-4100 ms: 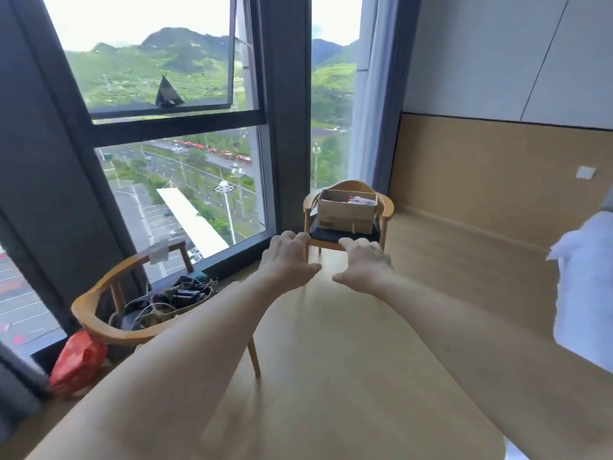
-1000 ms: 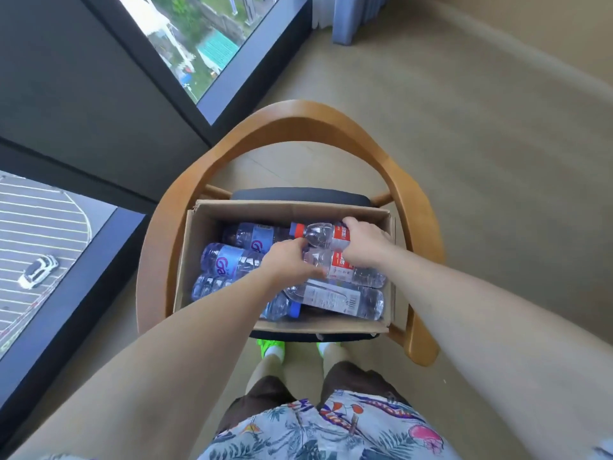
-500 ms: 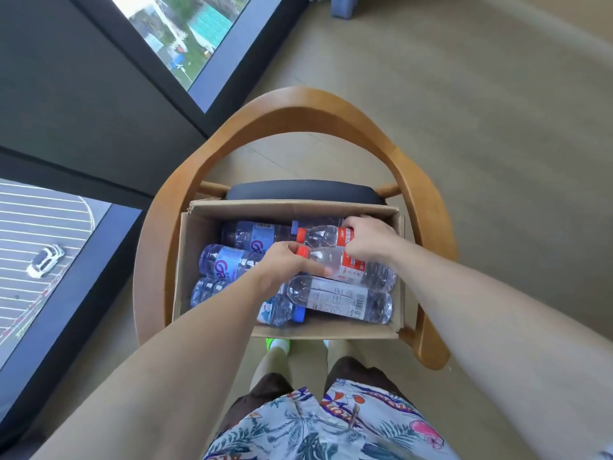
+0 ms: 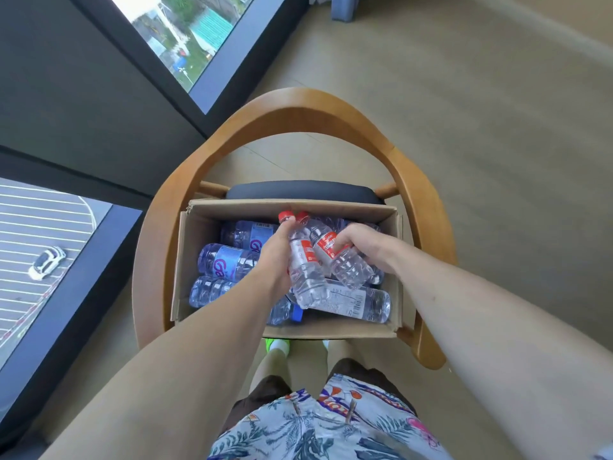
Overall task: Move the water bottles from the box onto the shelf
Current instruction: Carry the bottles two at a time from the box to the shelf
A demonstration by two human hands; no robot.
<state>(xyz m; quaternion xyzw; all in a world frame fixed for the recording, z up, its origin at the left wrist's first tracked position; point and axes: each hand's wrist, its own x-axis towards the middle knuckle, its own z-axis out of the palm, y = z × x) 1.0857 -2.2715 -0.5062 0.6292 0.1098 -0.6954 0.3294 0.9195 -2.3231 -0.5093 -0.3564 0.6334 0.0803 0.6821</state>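
An open cardboard box (image 4: 394,263) sits on the seat of a wooden armchair, filled with several clear water bottles lying on their sides. My left hand (image 4: 277,257) grips a red-capped bottle (image 4: 303,270) and holds it tilted above the others. My right hand (image 4: 360,242) grips a second red-capped bottle (image 4: 345,263) beside it, also raised. Blue-labelled bottles (image 4: 229,262) lie in the left half of the box, and a white-labelled one (image 4: 358,302) lies along the near side. No shelf is in view.
The armchair's curved wooden back (image 4: 298,111) wraps around the box's far side and both flanks. A floor-to-ceiling window (image 4: 185,38) and dark frame stand at left. Light wood floor (image 4: 497,127) stretches to the right. My legs and patterned shorts (image 4: 331,423) are directly below.
Both hands have closed on red-capped bottles and lifted them from lying flat to tilted above the others. Four seconds ago I stood across the room from the chair.
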